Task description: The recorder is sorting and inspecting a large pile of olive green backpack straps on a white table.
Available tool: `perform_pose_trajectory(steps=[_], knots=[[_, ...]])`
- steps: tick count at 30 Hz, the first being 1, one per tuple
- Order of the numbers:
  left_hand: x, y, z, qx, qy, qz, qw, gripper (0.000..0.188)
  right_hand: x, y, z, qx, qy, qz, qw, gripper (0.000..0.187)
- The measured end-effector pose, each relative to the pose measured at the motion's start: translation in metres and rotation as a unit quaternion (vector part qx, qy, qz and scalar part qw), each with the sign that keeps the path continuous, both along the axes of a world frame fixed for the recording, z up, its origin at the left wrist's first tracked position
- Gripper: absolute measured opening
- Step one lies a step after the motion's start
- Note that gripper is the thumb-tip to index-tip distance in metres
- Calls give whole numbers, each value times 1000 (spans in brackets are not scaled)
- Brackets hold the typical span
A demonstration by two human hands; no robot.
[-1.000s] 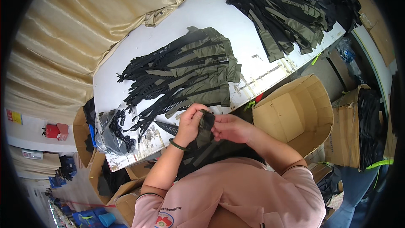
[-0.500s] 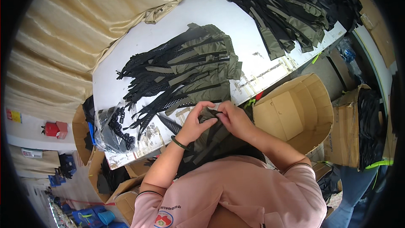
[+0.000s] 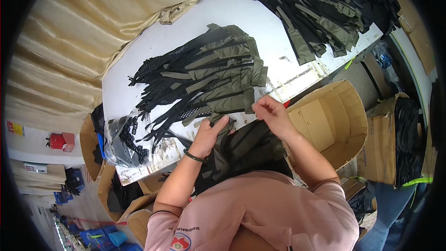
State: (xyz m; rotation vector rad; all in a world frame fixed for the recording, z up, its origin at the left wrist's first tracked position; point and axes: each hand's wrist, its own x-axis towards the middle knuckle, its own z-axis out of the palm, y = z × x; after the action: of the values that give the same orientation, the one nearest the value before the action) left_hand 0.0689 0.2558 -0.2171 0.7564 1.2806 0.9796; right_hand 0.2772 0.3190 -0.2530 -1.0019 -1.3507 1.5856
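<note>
Cloth (image 3: 226, 142), dark olive, is hanging from the left hand (image 3: 206, 137) near the middle of the frame, by the near edge of the white bench (image 3: 269, 32). I am seeing that hand closing on it, thumb lying along the top and fingers mostly hiding underneath. A dark green bangle (image 3: 195, 156) is circling the wrist. The right hand (image 3: 272, 111) is hovering just right of centre, apart from the cloth, its fingers curling loosely with the thumb close by; I cannot tell whether it is pinching anything small. More dark fabric (image 3: 253, 148) is lying below both hands, against the pink shirt (image 3: 269, 200).

On the bench, olive pieces with black mesh strips (image 3: 218, 74) are fanning out across the centre, and a bigger black and olive pile (image 3: 316, 18) is filling the upper right. A clear bag of black buckles (image 3: 125, 144) is resting at the left corner. An open cardboard box (image 3: 334, 121) is standing right of centre, and a gold curtain (image 3: 83, 32) is draping over the upper left.
</note>
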Motion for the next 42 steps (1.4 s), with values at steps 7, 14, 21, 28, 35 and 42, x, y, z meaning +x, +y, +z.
perform_pose_trajectory(steps=[7, 14, 21, 28, 35, 42], knots=[[6, -1, -10, 51, -14, 9, 999, 22, -17, -17, 16, 61, -85, 87, 991, 15], [0, -9, 1, 31, -58, -110, 992, 27, 4, 15, -15, -34, 58, -34, 997, 5], [-2, -5, -9, 18, -67, -116, 991, 37, -18, -17, 17, 52, -129, 159, 978, 23], [-32, -35, -21, 66, 154, -357, 919, 29, 8, -7, 9, 175, -57, -147, 972, 13], [-103, -94, -18, -48, 219, -430, 874, 25, 89, -57, -72, 89, -285, -63, 952, 19], [-77, -83, -28, 72, 493, -445, 744, 34, 46, -16, -25, 230, -451, -126, 853, 27]])
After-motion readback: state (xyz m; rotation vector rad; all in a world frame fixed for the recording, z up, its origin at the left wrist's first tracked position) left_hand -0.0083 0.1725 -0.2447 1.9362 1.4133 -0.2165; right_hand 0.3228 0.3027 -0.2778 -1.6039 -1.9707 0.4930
